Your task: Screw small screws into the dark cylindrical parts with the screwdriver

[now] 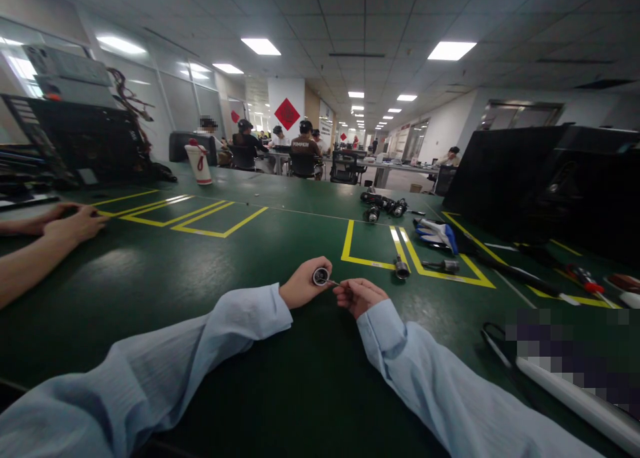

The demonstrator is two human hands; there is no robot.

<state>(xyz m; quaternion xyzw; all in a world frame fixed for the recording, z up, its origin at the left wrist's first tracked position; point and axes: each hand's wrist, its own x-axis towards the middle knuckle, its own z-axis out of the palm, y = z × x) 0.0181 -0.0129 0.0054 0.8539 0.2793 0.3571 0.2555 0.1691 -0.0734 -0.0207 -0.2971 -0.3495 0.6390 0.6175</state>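
In my left hand (304, 286) is a small round metal part (320, 277), its open dark end turned toward me and my fingers wrapped around it. My right hand (361, 295) pinches a thin metal rod (332, 283), whose far end reaches the rim of the round part. What the rod is, I cannot make out. Beyond my right hand, a silver cylindrical part (401, 269) stands at the yellow tape, and another cylinder with a shaft (442, 265) lies to its right.
Several dark metal parts (385, 205) cluster farther back, near blue-and-white gloves (436, 235). Red-handled screwdrivers (585, 281) lie at right. A white cup (199, 163) stands at the back left. Another person's hands (75, 225) rest at the left. Black cases (545, 178) bound the right side.
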